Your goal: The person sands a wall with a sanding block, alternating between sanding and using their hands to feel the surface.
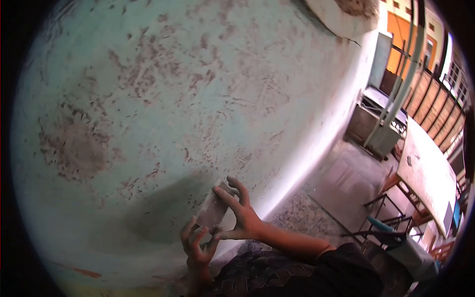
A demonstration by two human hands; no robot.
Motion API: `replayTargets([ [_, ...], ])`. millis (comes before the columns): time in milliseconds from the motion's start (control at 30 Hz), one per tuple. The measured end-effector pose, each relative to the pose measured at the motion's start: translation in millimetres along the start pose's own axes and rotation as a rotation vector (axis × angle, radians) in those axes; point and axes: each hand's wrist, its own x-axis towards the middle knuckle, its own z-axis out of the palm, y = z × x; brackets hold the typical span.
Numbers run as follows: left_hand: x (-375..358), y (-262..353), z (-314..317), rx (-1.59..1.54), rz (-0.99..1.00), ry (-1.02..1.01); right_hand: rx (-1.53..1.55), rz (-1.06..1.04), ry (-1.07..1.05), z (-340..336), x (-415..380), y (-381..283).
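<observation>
A flat, grey-brown rectangular block (213, 208) with a pale edge is close against the patchy green wall (237, 114). My right hand (243, 215) grips its upper right side, thumb low and fingers curled over the top. At the lower end of the block, my left hand (198, 247) has its fingers bent around the corner. The block's material does not show clearly. A dark shadow falls on the wall to the left of both hands.
Brown scuffs and a round grey patch (81, 151) mark the wall. To the right are a paved floor (346, 173), a long pale table (425, 163), chairs, a green post (408, 74) and a barred fence (435, 99).
</observation>
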Motion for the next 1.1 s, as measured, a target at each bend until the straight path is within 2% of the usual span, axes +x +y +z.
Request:
replayTargets([
  [33,-4,3,-2,0.085,0.063,-0.058,0.072,0.031,-0.016,0,-2,1],
  [67,-13,5,-3,0.129,0.036,-0.036,0.15,0.055,-0.043,2,-3,3],
  [133,-34,7,-2,-0.061,-0.02,-0.187,0.2,0.04,-0.094,7,-7,6],
  [167,-38,6,-4,0.006,-0.052,-0.152,0.181,0.017,-0.109,10,-9,8],
  [233,-41,4,-12,-0.209,-0.037,-0.2,0.167,-0.023,-0.114,19,-8,9],
  [267,-39,5,-14,-0.15,-0.059,-0.162,0.168,-0.034,-0.099,23,-6,8],
  [333,-29,5,-20,-0.263,-0.02,-0.041,0.133,-0.087,-0.036,30,1,2],
  [400,-29,-1,-41,-0.153,-0.012,-0.018,0.04,-0.234,0.089,46,10,0],
  [533,-62,-50,-89,-0.044,-0.084,0.147,-0.187,-0.428,0.002,84,36,-27],
  [600,-83,-84,-126,0.214,-0.177,0.253,-0.206,-0.476,-0.008,120,46,-42],
  [633,-95,-102,-147,0.215,-0.163,0.269,-0.226,-0.561,-0.038,139,54,-52],
  [667,-108,-121,-169,0.309,-0.245,0.342,-0.249,-0.645,-0.066,158,60,-62],
  [700,-109,-124,-177,0.405,-0.322,0.402,-0.273,-0.699,-0.043,157,65,-64],
  [733,-117,-147,-201,0.398,-0.293,0.426,-0.29,-0.725,-0.02,180,78,-76],
  [800,-136,-178,-238,0.696,-0.344,0.514,-0.367,-0.94,0.016,213,97,-97],
  [833,-146,-191,-251,0.684,-0.338,0.536,-0.384,-0.958,0.018,226,106,-110],
  [900,-160,-214,-271,0.82,-0.369,0.555,-0.458,-1.13,0.058,246,128,-138],
  [1033,-189,-248,-294,0.761,-0.41,0.524,-0.62,-1.226,0.042,281,162,-177],
  [1100,-200,-259,-294,0.691,-0.547,0.445,-0.696,-1.243,-0.016,285,170,-187],
])
